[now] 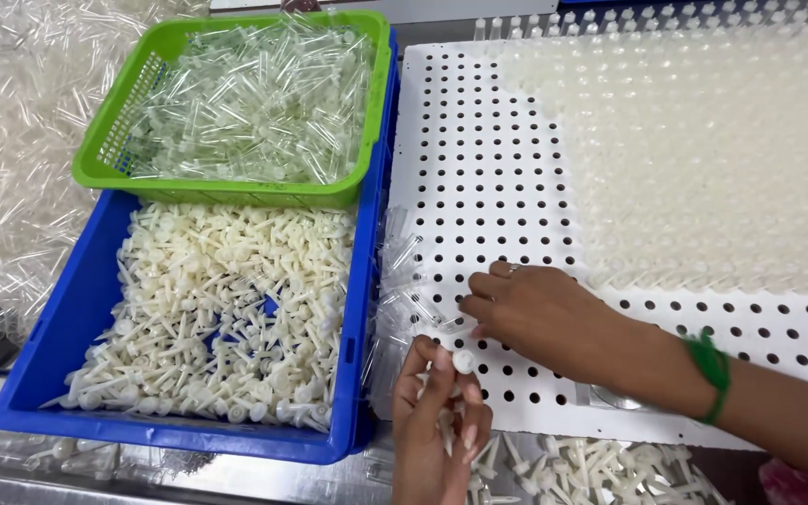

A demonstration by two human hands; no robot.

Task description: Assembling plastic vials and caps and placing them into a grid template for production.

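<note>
White, round-headed plug (463,360) is sitting pinched in my left hand (437,430); my right hand (540,313) is closing on one clear tube (441,323). Two bins: blue (86,309), green (367,112).

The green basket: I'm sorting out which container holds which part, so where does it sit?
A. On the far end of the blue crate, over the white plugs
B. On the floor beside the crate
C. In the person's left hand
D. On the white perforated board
A: the green basket of clear tubes rests across the far end of the blue crate, above the white plugs.
</note>
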